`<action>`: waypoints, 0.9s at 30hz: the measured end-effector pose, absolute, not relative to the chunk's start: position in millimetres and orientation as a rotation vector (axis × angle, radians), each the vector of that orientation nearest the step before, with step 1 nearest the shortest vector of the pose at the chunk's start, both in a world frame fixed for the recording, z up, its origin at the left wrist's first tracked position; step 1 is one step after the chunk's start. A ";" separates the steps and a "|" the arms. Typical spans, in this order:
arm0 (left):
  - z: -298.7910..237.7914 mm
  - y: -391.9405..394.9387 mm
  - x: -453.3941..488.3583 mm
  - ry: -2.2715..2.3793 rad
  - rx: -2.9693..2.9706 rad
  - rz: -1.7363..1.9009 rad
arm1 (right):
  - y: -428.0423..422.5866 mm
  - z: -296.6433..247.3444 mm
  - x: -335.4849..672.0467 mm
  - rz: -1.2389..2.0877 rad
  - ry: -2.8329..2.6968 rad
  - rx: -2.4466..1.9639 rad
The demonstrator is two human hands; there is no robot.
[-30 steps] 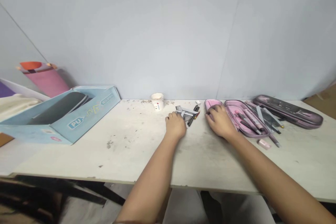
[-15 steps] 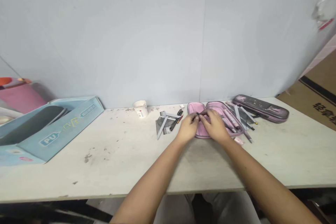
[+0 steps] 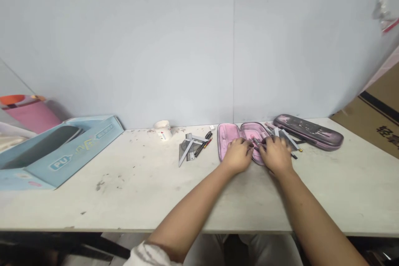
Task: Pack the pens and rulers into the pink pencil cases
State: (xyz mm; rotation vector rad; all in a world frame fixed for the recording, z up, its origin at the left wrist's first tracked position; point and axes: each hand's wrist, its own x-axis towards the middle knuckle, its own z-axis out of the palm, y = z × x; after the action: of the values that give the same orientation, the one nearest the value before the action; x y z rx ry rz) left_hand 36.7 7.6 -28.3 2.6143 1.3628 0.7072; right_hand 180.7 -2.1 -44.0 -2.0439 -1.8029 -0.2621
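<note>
A pink pencil case (image 3: pixel 229 132) lies open and flat on the table, its two halves side by side. My left hand (image 3: pixel 239 156) rests over the middle of the case, fingers bent toward the right half; what they hold, if anything, is hidden. Over the right half's outer edge is my right hand (image 3: pixel 277 156), its fingers closed around slim pens (image 3: pixel 257 142) whose ends show between the hands. Just beyond the right hand lie a clear set square (image 3: pixel 285 135) and a yellow-tipped pencil (image 3: pixel 298 149).
A dark, closed pencil case (image 3: pixel 308 131) lies along the wall at right. Left of the pink case are rulers (image 3: pixel 188 147), dark pens (image 3: pixel 202 145) and a white eraser (image 3: pixel 212 127). A paper cup (image 3: pixel 163 130) and a blue box (image 3: pixel 77 149) stand further left. A cardboard box (image 3: pixel 374 112) is at right.
My hands were together over the case's middle; now they are further apart, the right one moved right onto the pens. The pink eraser near the case is no longer visible.
</note>
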 end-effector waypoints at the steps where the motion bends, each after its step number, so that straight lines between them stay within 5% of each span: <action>1: -27.7 9.6 27.5 1.378 2.608 0.750 | -2.1 -45.2 179.9 -0.268 -1.833 -2.034; 6: -27.9 22.0 -43.7 1.528 2.584 0.792 | -2.2 -50.3 182.0 -0.314 -1.813 -2.127; 14: -41.3 27.0 -137.1 1.768 2.534 0.314 | -1.7 -34.2 145.2 -0.506 -1.907 -1.935; 27: -51.1 16.2 -148.6 1.849 2.601 0.474 | 30.8 -24.9 14.9 -0.343 -2.349 -1.697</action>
State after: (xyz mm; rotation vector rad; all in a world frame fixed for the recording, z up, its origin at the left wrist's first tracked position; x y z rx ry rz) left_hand -148.6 16.2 -51.1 2.6009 1.8494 0.4741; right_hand 14.9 30.8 -24.9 -1.6968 -2.3486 -0.3431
